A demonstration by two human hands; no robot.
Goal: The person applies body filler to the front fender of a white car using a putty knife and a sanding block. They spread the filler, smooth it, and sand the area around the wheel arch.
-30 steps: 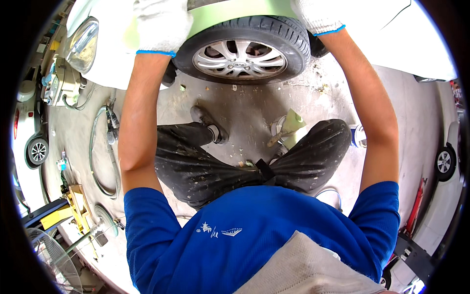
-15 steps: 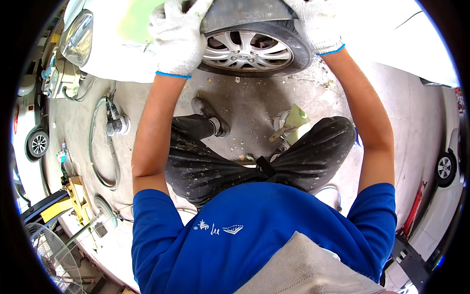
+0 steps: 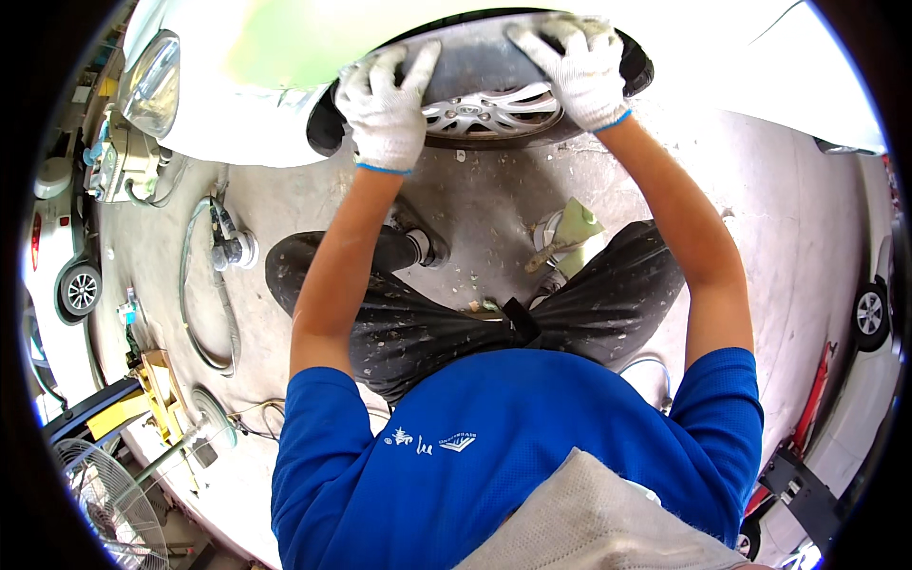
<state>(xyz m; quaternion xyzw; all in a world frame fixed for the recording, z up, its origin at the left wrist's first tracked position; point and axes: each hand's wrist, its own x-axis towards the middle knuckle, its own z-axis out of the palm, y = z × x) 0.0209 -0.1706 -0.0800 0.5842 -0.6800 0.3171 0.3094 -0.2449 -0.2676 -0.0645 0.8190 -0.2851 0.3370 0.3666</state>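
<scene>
Rough grey concrete floor (image 3: 779,218) of a car workshop fills the scene, littered with chips and flakes. At the far edge a black rubber tyre on a silver alloy wheel (image 3: 494,109) sits under the white car body (image 3: 228,114). Both arms reach far, nearly straight. The left hand (image 3: 385,109) in a white knit glove lies flat on the tyre's left part, fingers spread apart, clamped on nothing. The right hand (image 3: 575,71), gloved alike, presses flat on the right part, fingers also apart. With open palms only, the hands could slip on the rubber, or fingers get pinched against the wheel arch. A coiled hose with a grey power tool (image 3: 233,249) lies at the left.
</scene>
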